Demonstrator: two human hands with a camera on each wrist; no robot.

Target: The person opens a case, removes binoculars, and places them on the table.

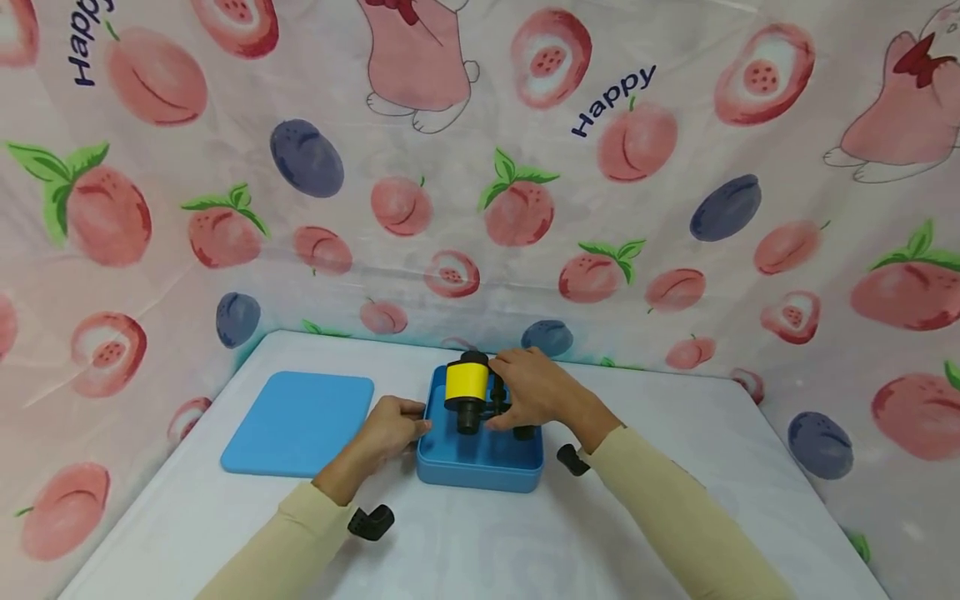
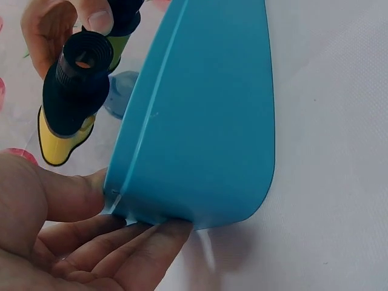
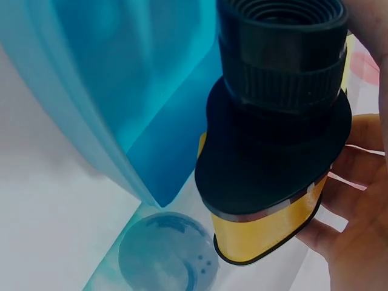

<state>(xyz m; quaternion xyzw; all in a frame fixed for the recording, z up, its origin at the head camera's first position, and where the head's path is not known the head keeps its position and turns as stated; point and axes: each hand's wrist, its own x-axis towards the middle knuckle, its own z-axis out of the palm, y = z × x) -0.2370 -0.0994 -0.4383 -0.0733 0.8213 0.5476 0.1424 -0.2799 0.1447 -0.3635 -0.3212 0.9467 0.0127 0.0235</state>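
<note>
Nearest me, the left hand (image 1: 390, 427), 1 of 2, touches 1 blue box (image 1: 478, 478); my left wrist view best shows its fingers mostly straight along the wall, thumb at the rim. The right hand (image 1: 538, 387) curls round 1 pair of yellow-and-black binoculars (image 1: 466, 382), held over the box; the right wrist view adds fingertips the head view hides. Only the head view has 1 blue lid (image 1: 300, 423), left; beyond hangs 1 fruit-print cloth (image 1: 450, 158).
</note>
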